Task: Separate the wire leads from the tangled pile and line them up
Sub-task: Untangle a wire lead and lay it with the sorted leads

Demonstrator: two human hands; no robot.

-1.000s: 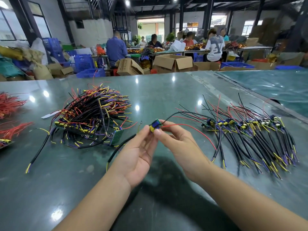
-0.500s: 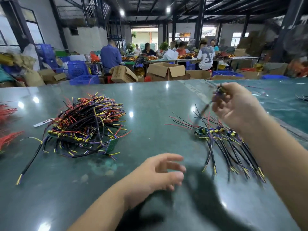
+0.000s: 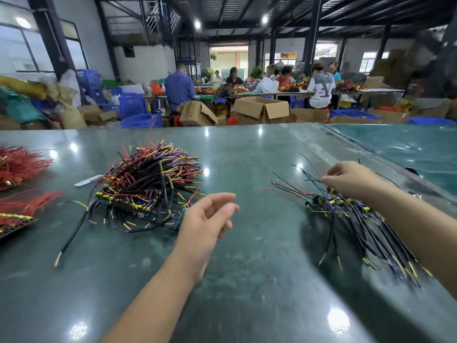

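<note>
While the left hand (image 3: 210, 216) hovers loosely spread, the right hand (image 3: 351, 178) pinches thin wires.
Lined-up leads (image 3: 358, 229) run near-to-far, yellow tips toward me.

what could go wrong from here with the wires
1. The right hand is over the far end of the lined-up row, its fingers among thin red and black ends; lifting away might snag one and skew the row.
2. The left hand hangs open beside the tangled pile; pulling one lead could drag neighbours along, since they cross heavily.

large letters on a seated person's white shirt (image 3: 322, 89), too blurred to read
</note>
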